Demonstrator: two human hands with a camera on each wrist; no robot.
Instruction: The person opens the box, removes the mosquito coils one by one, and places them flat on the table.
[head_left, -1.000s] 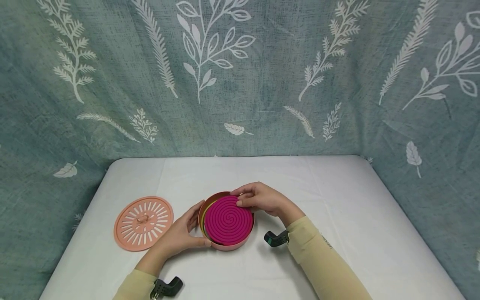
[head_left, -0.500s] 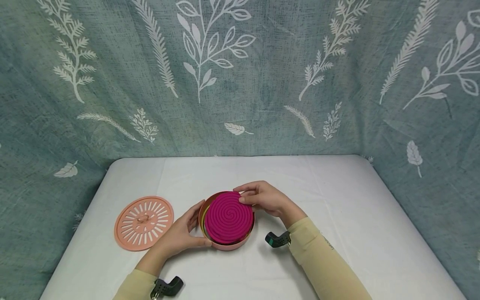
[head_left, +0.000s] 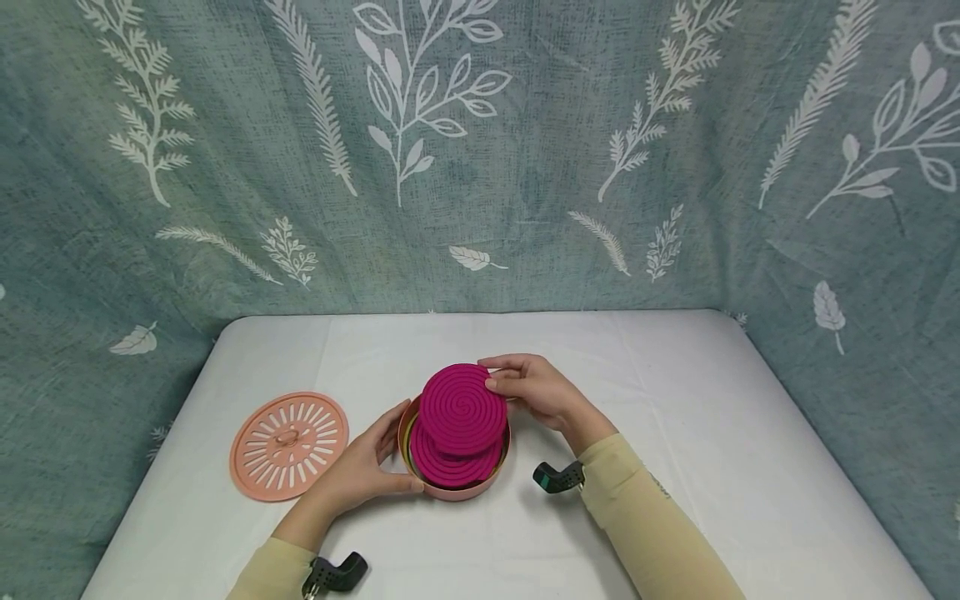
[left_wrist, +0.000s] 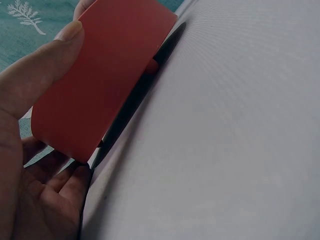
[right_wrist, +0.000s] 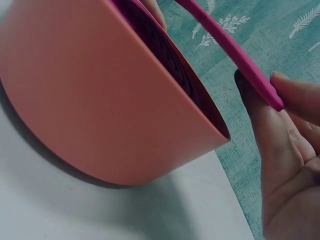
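Basically, right hand (head_left: 543,392) pinches a pink spiral disc (head_left: 462,410) by its far-right edge, over the round holder (head_left: 459,494), probably because that edge is easiest to reach. Left hand (head_left: 371,467) grips the holder's left side, presumably steadying it on the bench (head_left: 637,375). Disc is round, no long axis; spiral face up, roughly parallel to the rim. A second disc (head_left: 450,473) lies inside.

upper mat (head_left: 463,408): magenta, spiral | container (right_wrist: 100,100): coral, inside perhaps yellowish | curtain (head_left: 547,167): teal, white-leafed
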